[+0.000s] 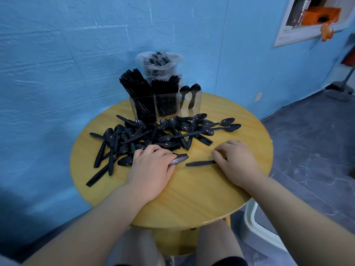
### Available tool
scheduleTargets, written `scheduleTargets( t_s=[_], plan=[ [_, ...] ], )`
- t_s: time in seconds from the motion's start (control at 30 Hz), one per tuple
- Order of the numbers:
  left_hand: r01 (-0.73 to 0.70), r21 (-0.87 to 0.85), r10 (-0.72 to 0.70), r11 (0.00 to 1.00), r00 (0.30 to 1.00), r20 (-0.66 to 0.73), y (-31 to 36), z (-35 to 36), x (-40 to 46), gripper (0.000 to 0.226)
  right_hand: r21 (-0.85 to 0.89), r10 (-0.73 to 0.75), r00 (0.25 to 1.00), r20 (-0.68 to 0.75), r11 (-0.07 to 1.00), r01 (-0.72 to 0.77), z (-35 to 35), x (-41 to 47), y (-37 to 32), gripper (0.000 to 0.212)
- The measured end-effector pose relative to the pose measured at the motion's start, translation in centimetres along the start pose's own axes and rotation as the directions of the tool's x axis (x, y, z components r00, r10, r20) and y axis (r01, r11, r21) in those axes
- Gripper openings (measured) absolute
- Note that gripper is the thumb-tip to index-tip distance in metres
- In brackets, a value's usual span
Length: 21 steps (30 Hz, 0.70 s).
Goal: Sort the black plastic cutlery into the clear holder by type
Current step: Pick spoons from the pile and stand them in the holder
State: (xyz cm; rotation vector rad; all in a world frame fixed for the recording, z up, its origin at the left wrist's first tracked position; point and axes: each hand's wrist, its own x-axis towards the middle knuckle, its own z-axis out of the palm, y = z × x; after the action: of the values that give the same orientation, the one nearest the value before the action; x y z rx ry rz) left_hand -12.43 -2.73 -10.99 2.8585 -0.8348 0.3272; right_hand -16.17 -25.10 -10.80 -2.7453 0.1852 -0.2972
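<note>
Two risks we see: our left hand (151, 166), gripping stacked black plastic spoons (179, 158), may spill them, while our right hand (233, 160), pinching a black plastic handle (200, 163), could nudge the loose black cutlery pile (153, 133) at twelve o'clock.

Round wooden bench (192, 198). On it: clear holder (167, 106) at the far edge, plastic bag (159, 64) behind it, pile of loose spoons (153, 135) mid-bench, one lone knife (200, 163) near the front; both hands rest on the top.
</note>
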Motion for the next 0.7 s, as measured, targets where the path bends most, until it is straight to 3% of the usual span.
scheduleTargets(
  t_s=[0.13,0.23,0.5,0.7],
  plan=[
    [0.046,0.024,-0.045,0.999,0.999,-0.029,-0.2,-1.1,-0.1,0.056,0.041,0.022,0.996,-0.082,0.999,-0.019,0.1,-0.9,-1.0,0.035],
    [0.139,-0.008,-0.139,0.99,0.987,-0.085,-2.1,-1.9,-1.7,0.055,0.024,0.066,0.996,-0.056,0.998,-0.065,-0.3,-1.5,-0.7,0.033],
    [0.293,-0.074,-0.296,0.953,0.955,-0.02,-4.1,-1.0,-4.2,0.055,0.001,0.033,0.999,0.001,0.999,-0.033,0.3,-1.3,-1.5,0.018],
    [0.342,-0.155,-0.352,0.927,0.935,-0.037,-4.2,-0.6,-4.3,0.054,0.243,0.08,0.994,-0.068,0.968,-0.061,0.1,-1.5,-1.3,0.012]
  ],
)
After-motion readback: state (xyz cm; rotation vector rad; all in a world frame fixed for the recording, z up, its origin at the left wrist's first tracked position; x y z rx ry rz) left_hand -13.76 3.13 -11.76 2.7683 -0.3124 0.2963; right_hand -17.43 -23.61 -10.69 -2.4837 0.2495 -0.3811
